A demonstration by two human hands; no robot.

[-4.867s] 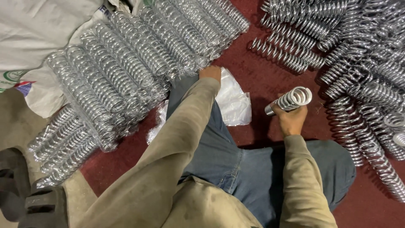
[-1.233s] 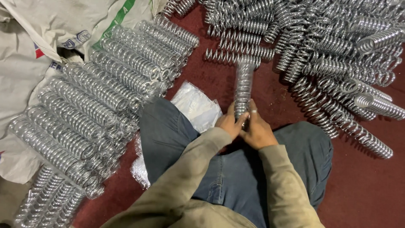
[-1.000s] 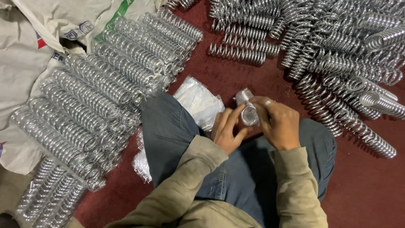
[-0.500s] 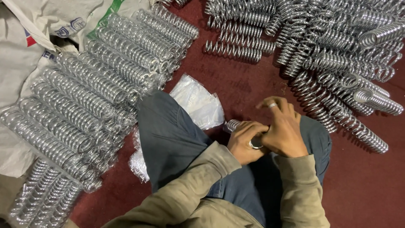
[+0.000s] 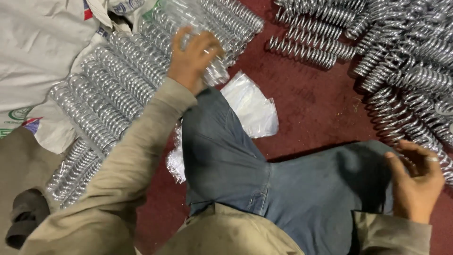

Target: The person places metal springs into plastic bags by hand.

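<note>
Gripping bagged spring [image 5: 207, 42], left hand [image 5: 191, 59] at row edge.

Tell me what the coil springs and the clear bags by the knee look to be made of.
The coil springs look like steel wire with a bright plated finish: silvery, with sharp glints. The clear bags look like thin plastic film: see-through, glossy, crinkled. The spring under the left hand seems wrapped in the same film.

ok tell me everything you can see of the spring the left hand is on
The spring is a shiny silver metal coil that looks sleeved in clear plastic. It is blurred, lying at the near end of the packed rows of springs on the left. The left hand covers its upper part, fingers spread over it; whether they clasp it is unclear. Its lower end pokes out beside the knee, above the plastic bags.
</note>
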